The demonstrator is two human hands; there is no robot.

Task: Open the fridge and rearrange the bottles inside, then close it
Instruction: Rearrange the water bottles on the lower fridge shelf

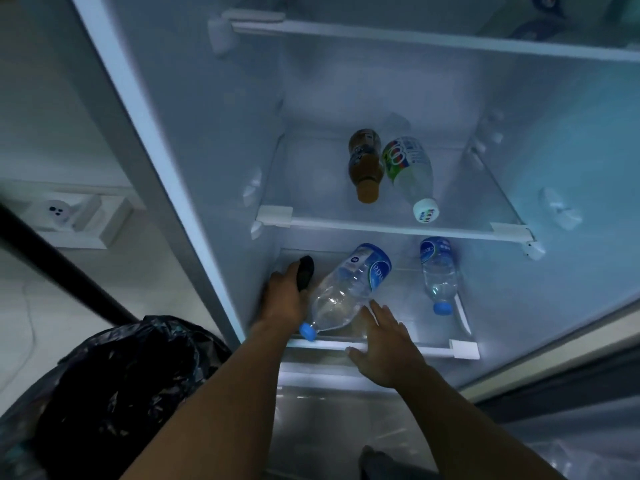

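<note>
The fridge [194, 140] stands open, and between the two hands lies a clear water bottle [346, 292] on its side, blue label, blue cap toward the person. The left hand [282, 299] is curled around a small dark object [305, 273] just beside it, while the right hand [388, 344] is spread flat and empty, fingertips at the bottle's shoulder. Four bottles in all: a second blue-capped water bottle [438, 273] beyond the right hand, and above both hands one brown bottle [365, 164] beside one white-capped bottle [412, 174].

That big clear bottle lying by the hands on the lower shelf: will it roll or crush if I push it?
The big bottle lies on its side, so it will probably roll. It looks nearly empty, so likely light. Its thin clear plastic may dent under a firm squeeze. The left hand touches it; the right hand hovers near.
</note>
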